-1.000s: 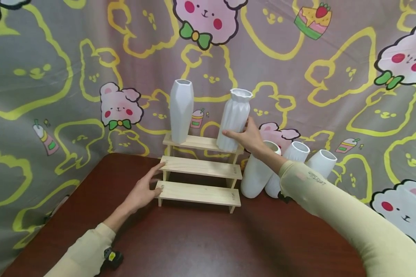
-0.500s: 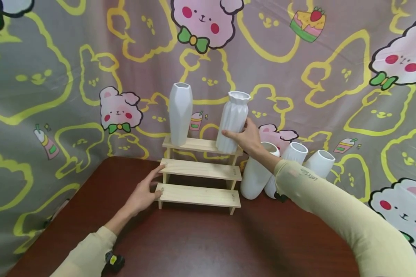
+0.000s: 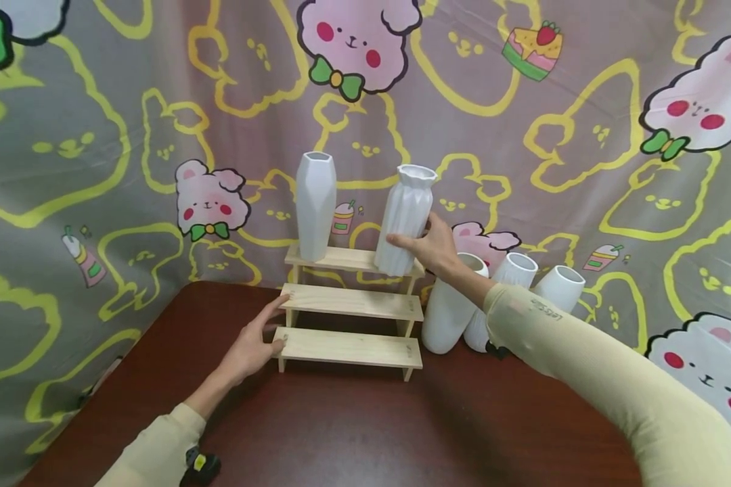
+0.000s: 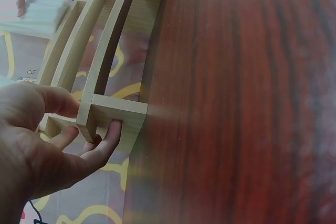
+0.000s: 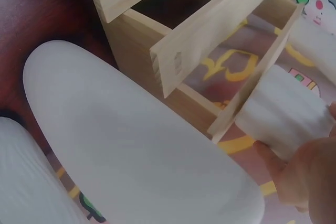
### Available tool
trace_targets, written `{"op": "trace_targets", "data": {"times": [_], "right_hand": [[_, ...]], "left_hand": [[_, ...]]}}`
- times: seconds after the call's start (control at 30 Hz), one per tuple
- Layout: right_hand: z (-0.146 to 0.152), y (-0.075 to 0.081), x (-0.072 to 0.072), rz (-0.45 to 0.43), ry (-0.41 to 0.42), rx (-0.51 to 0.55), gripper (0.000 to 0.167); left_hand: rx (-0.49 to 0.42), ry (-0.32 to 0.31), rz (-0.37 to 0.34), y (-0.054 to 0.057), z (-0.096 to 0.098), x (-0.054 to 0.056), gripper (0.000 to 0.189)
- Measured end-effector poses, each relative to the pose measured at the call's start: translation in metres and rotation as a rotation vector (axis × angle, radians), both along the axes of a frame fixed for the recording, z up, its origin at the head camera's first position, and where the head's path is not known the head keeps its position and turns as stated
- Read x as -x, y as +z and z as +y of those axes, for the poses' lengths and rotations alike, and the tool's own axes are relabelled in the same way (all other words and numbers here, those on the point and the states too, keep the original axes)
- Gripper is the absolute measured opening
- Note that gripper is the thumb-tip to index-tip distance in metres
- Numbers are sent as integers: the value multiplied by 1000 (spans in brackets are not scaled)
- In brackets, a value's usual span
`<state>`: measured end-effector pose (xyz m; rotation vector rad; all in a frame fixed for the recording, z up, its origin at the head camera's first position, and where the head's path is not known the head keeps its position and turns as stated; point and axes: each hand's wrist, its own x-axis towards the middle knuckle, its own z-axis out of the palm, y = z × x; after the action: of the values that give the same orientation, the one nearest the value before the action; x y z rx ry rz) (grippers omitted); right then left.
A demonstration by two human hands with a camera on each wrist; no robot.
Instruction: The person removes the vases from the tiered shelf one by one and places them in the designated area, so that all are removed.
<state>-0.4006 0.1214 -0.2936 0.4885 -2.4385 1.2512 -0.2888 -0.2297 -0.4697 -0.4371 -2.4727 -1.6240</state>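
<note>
A three-tier wooden stand [image 3: 350, 301] stands on the dark red-brown table. My left hand [image 3: 252, 345] grips its left end; in the left wrist view, the thumb and fingers [image 4: 107, 148] are around the board ends and a leg. My right hand [image 3: 432, 247] holds a white pleated vase [image 3: 405, 210] with a flared rim, from its right side. The vase is at the right end of the top tier, leaning slightly right. At the left end of that tier, a white faceted vase [image 3: 315, 206] stands upright. The right wrist view shows the pleated vase [image 5: 283, 111] by the top board.
Right of the stand, a smooth white vase [image 3: 447, 314], a textured vase [image 3: 518, 269] and another white vase [image 3: 560, 287] lean against the patterned curtain [image 3: 365, 128]. My right forearm partly covers them. The table [image 3: 341, 433] extends in front of the stand.
The pleated vase has shifted very slightly left along the top tier, with my right hand still holding it. My left hand stays on the stand. The head view has tilted up a little.
</note>
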Motion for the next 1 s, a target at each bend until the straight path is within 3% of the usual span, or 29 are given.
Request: {"op": "trace_targets", "data": {"times": [0.23,0.63,1.0], "right_hand": [[7,6,-22,13,33,-18,74],[22,14,-71,-88,98,-36,76],[49,0,-101,-121,122,1,73]], "left_hand": [[-15,-14,3,0,0,-2,88],[41,-6,10,3,-4,0,87],[69,5,3,1,-2,2,89]]}}
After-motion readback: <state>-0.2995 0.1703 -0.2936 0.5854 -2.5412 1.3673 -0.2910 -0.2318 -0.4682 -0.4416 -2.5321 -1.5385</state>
